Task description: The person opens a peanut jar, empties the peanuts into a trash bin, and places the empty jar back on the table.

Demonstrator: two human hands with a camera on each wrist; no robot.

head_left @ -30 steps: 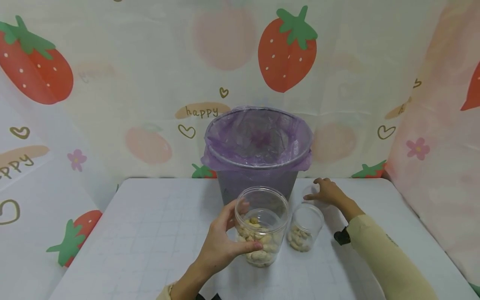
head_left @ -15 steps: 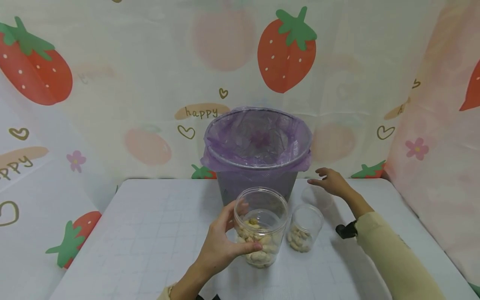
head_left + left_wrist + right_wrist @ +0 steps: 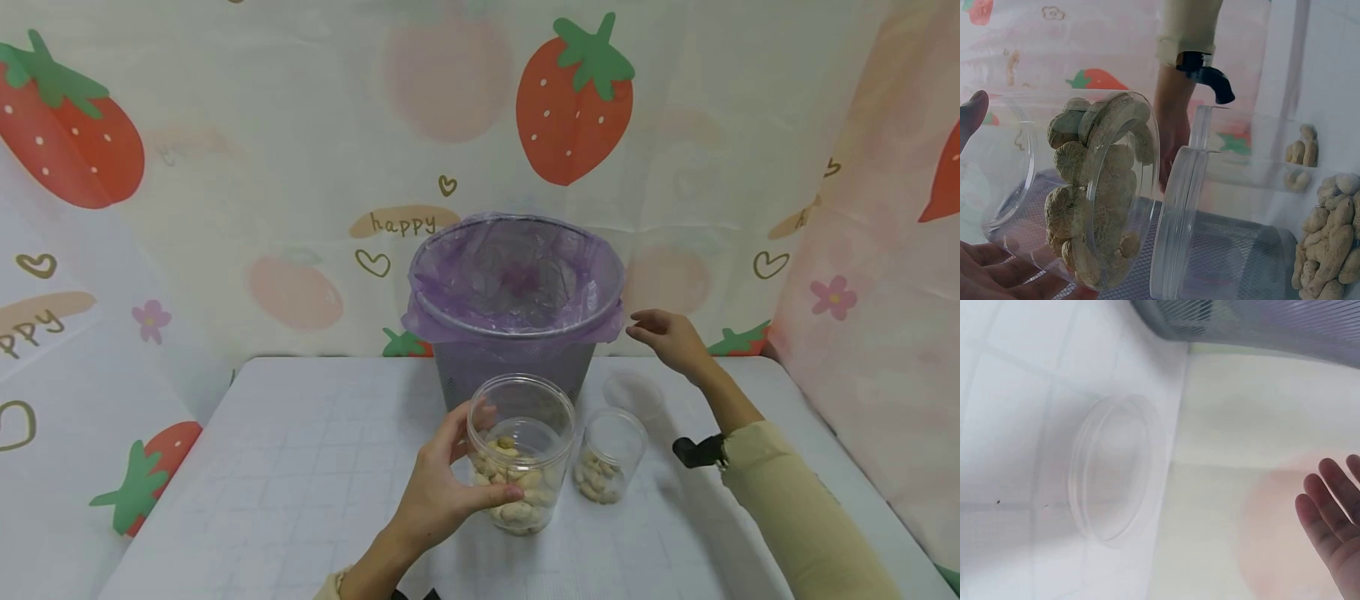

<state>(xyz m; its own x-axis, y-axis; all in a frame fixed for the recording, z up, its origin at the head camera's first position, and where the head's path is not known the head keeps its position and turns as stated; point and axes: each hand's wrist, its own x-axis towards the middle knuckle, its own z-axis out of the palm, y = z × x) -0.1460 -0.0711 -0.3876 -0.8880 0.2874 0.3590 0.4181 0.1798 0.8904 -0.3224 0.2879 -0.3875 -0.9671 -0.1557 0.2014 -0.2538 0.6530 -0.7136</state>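
Note:
My left hand (image 3: 438,483) grips a clear plastic jar (image 3: 551,454) with peanuts (image 3: 510,450) inside, fingers on the far side and thumb in front. Seen from the left wrist, the base of this jar is close to the rim of another clear jar (image 3: 1235,244) with peanuts (image 3: 1332,237) at its bottom; I cannot tell whether they touch. To its right a smaller clear jar (image 3: 611,454) stands upright with some peanuts low inside. My right hand (image 3: 675,337) is raised with nothing in it, above a clear round lid (image 3: 1113,472) on the table.
A mesh bin (image 3: 510,367) lined with a purple plastic bag (image 3: 442,321) stands behind the jars. The white table (image 3: 315,475) meets a strawberry-printed cloth (image 3: 315,167) at its back edge.
My right hand has let go of the clear lid, leaving it on the table, and has risen and drawn back to the right. The left hand and its jar stay put.

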